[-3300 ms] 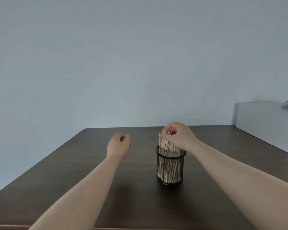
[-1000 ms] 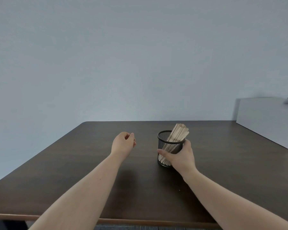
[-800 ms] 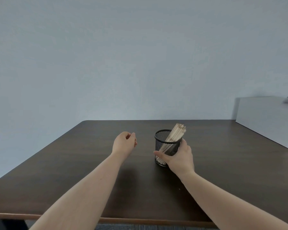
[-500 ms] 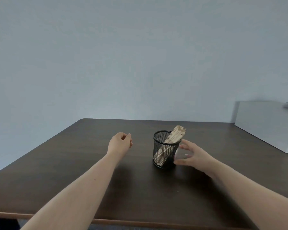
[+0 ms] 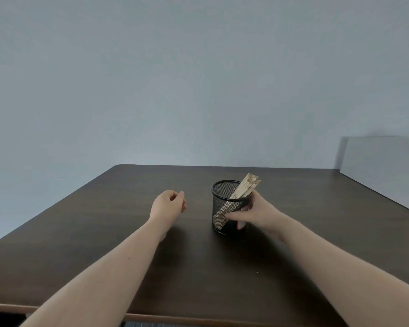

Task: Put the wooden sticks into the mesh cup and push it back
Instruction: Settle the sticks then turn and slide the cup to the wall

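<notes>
Mesh cup (image 5: 227,208) upright on the dark surface (image 5: 104,232), right of centre, mid-depth. Wooden sticks (image 5: 243,190) already inside, bundled and leaning right against the rim, tips above it. Loading step apparently complete; pushing back now in hand. Right hand (image 5: 257,213) wrapped around the cup's right, near side, thumb across the front mesh, fingers curled behind: grip closed on the cup, forearm stretched in from the near right. Next move likely a steady slide toward the far edge, low on the wall, to avoid tipping under the leaning bundle. Left hand (image 5: 167,205) hovering left of the cup, well apart from it, loosely curled, holding nothing visible. White box (image 5: 383,171) far right.
</notes>
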`<action>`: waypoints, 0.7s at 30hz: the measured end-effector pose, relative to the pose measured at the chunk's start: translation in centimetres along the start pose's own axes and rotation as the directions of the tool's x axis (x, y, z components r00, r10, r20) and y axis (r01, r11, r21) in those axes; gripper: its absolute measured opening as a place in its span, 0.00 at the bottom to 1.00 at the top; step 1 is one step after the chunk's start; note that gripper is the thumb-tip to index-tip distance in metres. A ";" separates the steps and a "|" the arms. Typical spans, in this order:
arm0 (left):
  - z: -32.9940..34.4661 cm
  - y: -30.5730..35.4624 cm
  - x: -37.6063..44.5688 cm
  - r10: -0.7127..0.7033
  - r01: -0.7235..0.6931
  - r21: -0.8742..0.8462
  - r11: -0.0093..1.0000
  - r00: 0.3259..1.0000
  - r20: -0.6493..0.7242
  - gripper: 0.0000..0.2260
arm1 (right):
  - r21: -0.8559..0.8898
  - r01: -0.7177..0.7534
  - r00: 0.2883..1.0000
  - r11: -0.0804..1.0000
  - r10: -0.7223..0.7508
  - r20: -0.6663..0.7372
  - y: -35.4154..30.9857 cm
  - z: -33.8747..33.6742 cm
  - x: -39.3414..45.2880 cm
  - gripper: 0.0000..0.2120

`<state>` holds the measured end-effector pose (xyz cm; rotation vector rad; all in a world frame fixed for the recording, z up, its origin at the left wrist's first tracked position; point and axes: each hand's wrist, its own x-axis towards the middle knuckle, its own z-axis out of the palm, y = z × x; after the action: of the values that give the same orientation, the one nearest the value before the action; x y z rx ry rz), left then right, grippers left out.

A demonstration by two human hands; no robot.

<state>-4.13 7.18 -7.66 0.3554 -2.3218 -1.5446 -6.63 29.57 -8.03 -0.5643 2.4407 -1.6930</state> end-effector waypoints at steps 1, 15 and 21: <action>0.0 -0.1 0.0 -0.005 0.005 -0.002 1.000 1.000 0.003 0.14 | 0.038 -0.027 0.994 0.999 0.031 -0.105 0.3 1.0 0.2 0.28; 0.4 -0.3 -0.2 0.001 -0.001 -0.013 1.000 1.000 0.024 0.12 | -0.293 -0.234 0.914 0.927 0.108 -0.391 1.4 2.7 -0.9 0.61; 0.5 -1.0 0.3 -0.013 0.013 0.005 1.000 1.000 0.011 0.13 | -0.224 -0.204 0.966 0.953 0.158 -0.207 2.0 0.3 -0.7 0.59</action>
<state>-4.57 7.09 -8.68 0.3652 -2.3365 -1.5505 -6.36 30.15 -10.02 -0.1998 2.7572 -1.4444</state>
